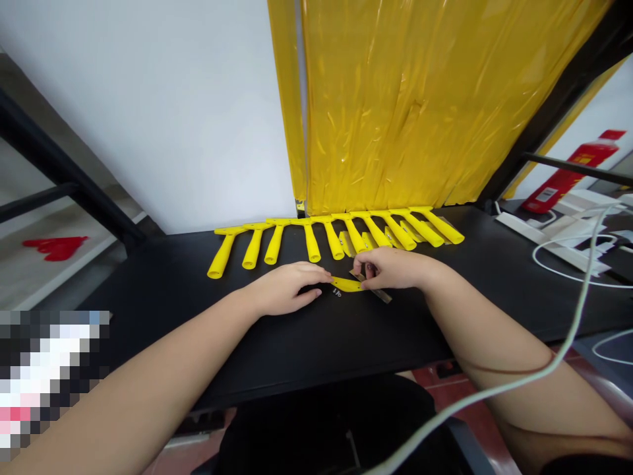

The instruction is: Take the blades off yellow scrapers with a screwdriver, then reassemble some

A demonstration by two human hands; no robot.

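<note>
A flat yellow piece with small holes [348, 285] lies on the black table in front of me. My left hand [291, 288] rests its stretched fingertips at the left end of this piece, thumb apart. With curled fingers, my right hand [395, 268] closes around a thin metal strip [382, 295], its thumb by the yellow piece's right end. Part of the strip is hidden under the fingers. Tiny pale bits [337, 292] lie just below the yellow piece. Behind my hands runs a row of several yellow T-shaped handles [312, 243], their tubular ends toward me.
Flat yellowish strips [368, 241] lie among the right-hand handles. A pale cable [564, 356] crosses the right foreground. At right stand a red bottle [568, 173] and white parts [539, 234]. Yellow plastic sheeting [395, 112] and a white panel [198, 119] rise behind the table [297, 356].
</note>
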